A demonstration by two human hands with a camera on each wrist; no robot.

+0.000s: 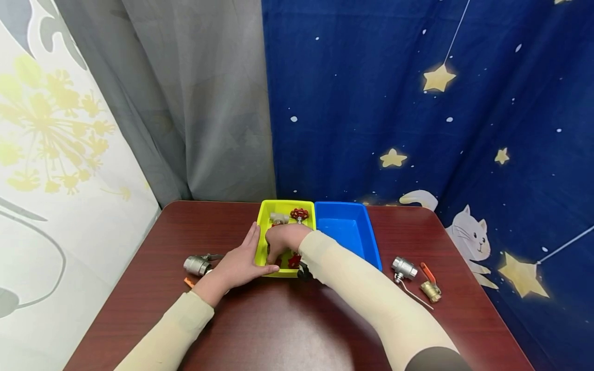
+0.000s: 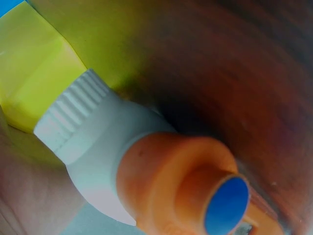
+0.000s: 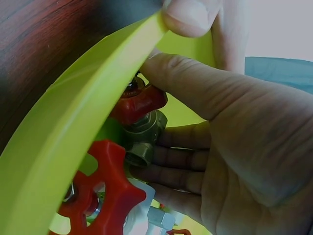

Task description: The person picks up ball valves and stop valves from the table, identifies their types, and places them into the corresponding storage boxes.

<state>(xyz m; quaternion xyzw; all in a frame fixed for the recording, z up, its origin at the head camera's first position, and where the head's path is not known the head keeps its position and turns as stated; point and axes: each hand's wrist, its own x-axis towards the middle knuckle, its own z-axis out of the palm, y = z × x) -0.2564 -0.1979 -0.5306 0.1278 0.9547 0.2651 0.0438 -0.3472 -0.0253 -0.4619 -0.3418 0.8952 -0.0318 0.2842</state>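
Note:
A yellow bin [image 1: 263, 216] holds several valves, among them a red handwheel [image 1: 299, 214] at the back and a red handwheel [image 3: 110, 196] near the front wall. My right hand [image 1: 284, 239] reaches into the bin. Its fingers curl round a brass-coloured valve [image 3: 146, 129] with a red handle, thumb beside that handle. At the bin's front left corner is my left hand [image 1: 238, 264], with straight fingers along the left wall and thumb at the front rim. Below the left wrist lies a white plastic valve [image 2: 107, 142] with an orange handle, mostly hidden in the head view.
A blue bin [image 1: 373, 234] stands against the yellow bin's right side. On the right lie a metal ball valve [image 1: 405, 268] with a long lever and a brass valve [image 1: 431, 291] with an orange-red handle. Another metal valve [image 1: 197, 265] lies at left on the brown table [image 1: 278, 330].

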